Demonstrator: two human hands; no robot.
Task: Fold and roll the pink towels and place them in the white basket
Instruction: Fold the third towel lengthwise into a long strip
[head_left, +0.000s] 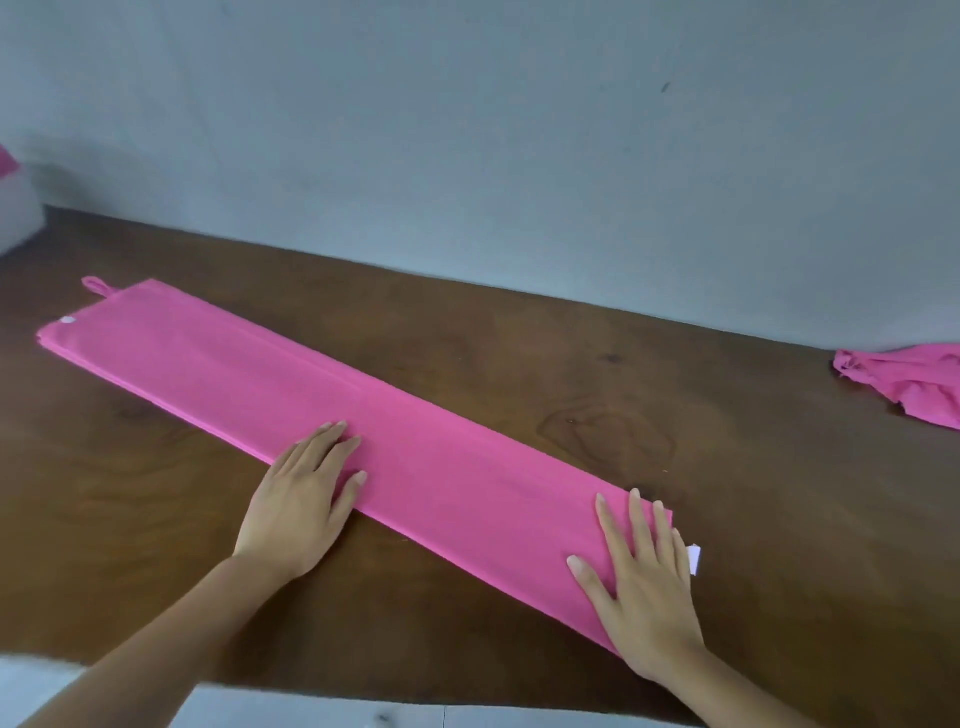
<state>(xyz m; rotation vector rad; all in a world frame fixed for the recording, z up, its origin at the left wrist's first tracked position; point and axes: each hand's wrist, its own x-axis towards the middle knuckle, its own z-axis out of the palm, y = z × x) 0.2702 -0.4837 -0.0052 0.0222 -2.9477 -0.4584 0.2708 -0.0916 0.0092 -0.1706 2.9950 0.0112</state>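
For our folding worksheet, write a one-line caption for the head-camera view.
Left hand and right hand rest flat on a pink towel folded into a long strip on a wooden table.

The left hand (306, 493) lies flat, palm down, just left of the frame's centre. Its fingers are straight and close together, pointing toward the upper right, with the thumb held out to the side. The bare left forearm (135, 660) runs in from the lower-left corner. The right hand (641, 587) lies palm down at lower right, fingers straight and spread. The bare right forearm (748, 696) enters from the bottom edge.
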